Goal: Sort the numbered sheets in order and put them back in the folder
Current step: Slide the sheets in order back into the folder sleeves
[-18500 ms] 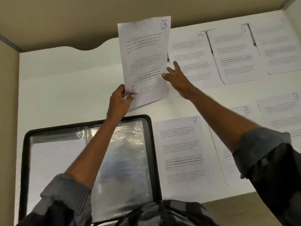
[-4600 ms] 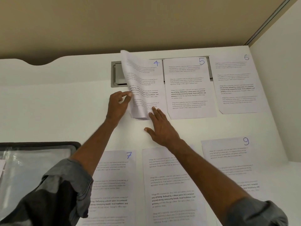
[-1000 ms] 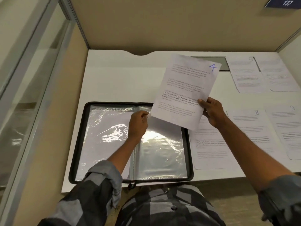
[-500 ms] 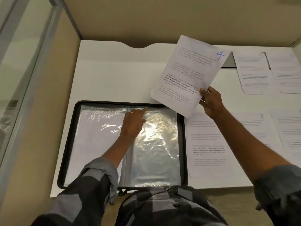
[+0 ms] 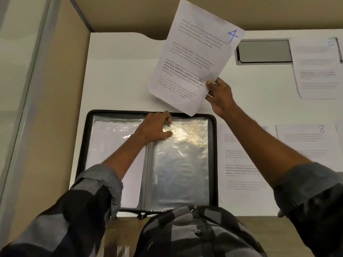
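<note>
- A handwritten blue "4" stands in the top right corner of the raised sheet [image 5: 193,58].
- The bold printed lines on that sheet read "way of living. Defined by a slower pace, it is centered around strong community bonds, local traditions, and". The thinner print around them is too small to read.
- A handwritten "8" stands in the top right corner of the flat sheet [image 5: 304,140] at the right.
- The near sheet [image 5: 239,164], just beside the folder [image 5: 213,145], carries the bold words "way of living. Defined by a slower pace"; its corner number is mostly hidden.
- The far sheet [image 5: 315,71] has a corner number too blurred to read.
</note>
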### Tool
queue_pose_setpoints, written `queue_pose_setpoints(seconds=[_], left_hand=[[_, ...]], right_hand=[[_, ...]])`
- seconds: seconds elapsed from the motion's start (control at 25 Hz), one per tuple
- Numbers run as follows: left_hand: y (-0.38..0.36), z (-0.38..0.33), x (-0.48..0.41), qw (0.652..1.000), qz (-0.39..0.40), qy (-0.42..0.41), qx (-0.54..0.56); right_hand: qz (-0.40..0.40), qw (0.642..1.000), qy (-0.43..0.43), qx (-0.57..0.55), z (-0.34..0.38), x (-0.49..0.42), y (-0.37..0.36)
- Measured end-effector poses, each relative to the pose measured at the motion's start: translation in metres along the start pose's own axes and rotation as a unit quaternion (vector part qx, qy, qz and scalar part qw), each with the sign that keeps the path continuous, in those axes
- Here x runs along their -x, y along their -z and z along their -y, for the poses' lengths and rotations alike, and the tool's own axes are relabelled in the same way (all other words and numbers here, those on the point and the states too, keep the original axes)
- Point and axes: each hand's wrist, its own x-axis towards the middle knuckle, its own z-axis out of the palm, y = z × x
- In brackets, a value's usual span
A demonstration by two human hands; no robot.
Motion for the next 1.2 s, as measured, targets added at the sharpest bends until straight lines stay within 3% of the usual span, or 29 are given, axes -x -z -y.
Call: queue_pose_setpoints(seconds=[0.2, 0.36, 0.56, 0.8, 1.2], left_hand=[[0.008, 0.001, -0.001, 0.995, -0.01, 0.022, 0.098], [0.003, 0.008, 0.0, 0.993, -0.02, -0.025, 0.112], [0.002, 0.011, 0.001, 0.988, -0.05, 0.0, 0.146], [0.032, 0.021, -0.005, 0.993, 0.037, -0.01, -0.113], [0.057, 0.045, -0.018, 0.978, 0.078, -0.029, -0.193]], right_hand=[[0.028, 0.999, -0.013, 0.021, -0.013, -0.001, -0.014], [0.058, 0.996, -0.035, 0.052, -0.024, 0.002, -0.008], [0.071, 0.991, -0.06, 0.101, -0.021, -0.002, 0.007], [0.086, 0.979, -0.063, 0.172, -0.011, -0.014, 0.012], [0.121, 0.961, -0.089, 0.233, -0.014, -0.032, 0.011]])
